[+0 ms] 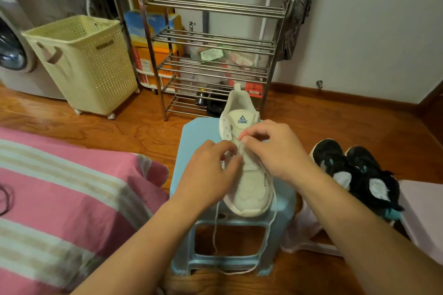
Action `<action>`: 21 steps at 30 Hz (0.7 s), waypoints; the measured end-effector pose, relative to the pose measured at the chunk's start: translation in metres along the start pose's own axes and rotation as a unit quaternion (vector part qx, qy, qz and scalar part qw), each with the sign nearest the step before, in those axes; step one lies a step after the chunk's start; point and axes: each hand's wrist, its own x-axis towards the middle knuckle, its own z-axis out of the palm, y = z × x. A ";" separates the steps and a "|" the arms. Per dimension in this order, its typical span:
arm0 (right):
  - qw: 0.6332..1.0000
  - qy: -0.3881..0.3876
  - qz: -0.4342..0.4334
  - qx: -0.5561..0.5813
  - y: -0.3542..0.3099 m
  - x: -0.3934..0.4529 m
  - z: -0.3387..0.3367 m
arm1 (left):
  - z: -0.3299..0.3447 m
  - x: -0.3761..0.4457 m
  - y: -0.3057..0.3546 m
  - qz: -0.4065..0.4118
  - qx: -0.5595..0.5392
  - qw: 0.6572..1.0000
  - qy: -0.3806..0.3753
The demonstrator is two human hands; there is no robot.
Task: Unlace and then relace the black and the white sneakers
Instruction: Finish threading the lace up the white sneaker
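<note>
A white sneaker (pixel 250 187) stands on a light blue plastic stool (pixel 199 132), toe toward me, tongue up. Both of my hands work over its eyelets. My left hand (pixel 211 170) pinches the white lace (pixel 217 230) at the shoe's left side. The fingertips of my right hand (pixel 273 148) pinch the lace near the middle of the tongue. Loose lace ends hang down over the stool's front to the floor. A pair of black sneakers (pixel 357 170) lies on the floor to the right of the stool.
A pink striped bedspread (pixel 67 199) fills the left. Behind the stool stands a steel shoe rack (pixel 215 55), with a cream laundry basket (pixel 88 64) and a washing machine (pixel 14 50) to its left. Wooden floor surrounds the stool.
</note>
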 end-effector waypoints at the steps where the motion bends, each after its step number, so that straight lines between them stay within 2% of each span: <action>1: 0.999 0.002 -0.025 -0.020 -0.004 0.000 0.000 | 0.000 0.001 0.000 0.004 0.001 1.000 0.008; 4: 0.998 0.032 -0.056 -0.008 -0.009 0.006 -0.005 | -0.004 0.005 0.001 0.018 0.024 0.998 0.047; 6: 0.998 0.041 -0.041 0.003 -0.005 0.009 -0.003 | -0.007 0.006 0.000 -0.003 0.032 0.998 0.056; 7: 0.999 0.038 -0.029 -0.001 -0.001 0.009 0.001 | -0.008 0.005 0.001 -0.021 0.011 0.998 0.056; 9: 0.999 0.027 -0.018 -0.031 0.005 0.009 0.012 | -0.008 0.002 0.002 -0.073 -0.108 0.990 0.047; 12: 0.994 0.018 -0.034 -0.098 0.009 0.008 0.027 | -0.007 0.000 0.002 -0.134 -0.280 0.949 0.046; 15: 0.987 0.009 -0.039 -0.155 0.007 0.008 0.027 | -0.004 0.000 0.000 -0.169 -0.343 0.922 0.068; 18: 0.967 -0.018 -0.052 -0.250 0.004 0.000 0.027 | -0.004 0.000 -0.001 -0.172 -0.375 0.908 0.073; 21: 0.953 0.023 -0.069 -0.293 0.005 -0.004 0.033 | -0.006 0.001 -0.001 -0.163 -0.374 0.910 0.075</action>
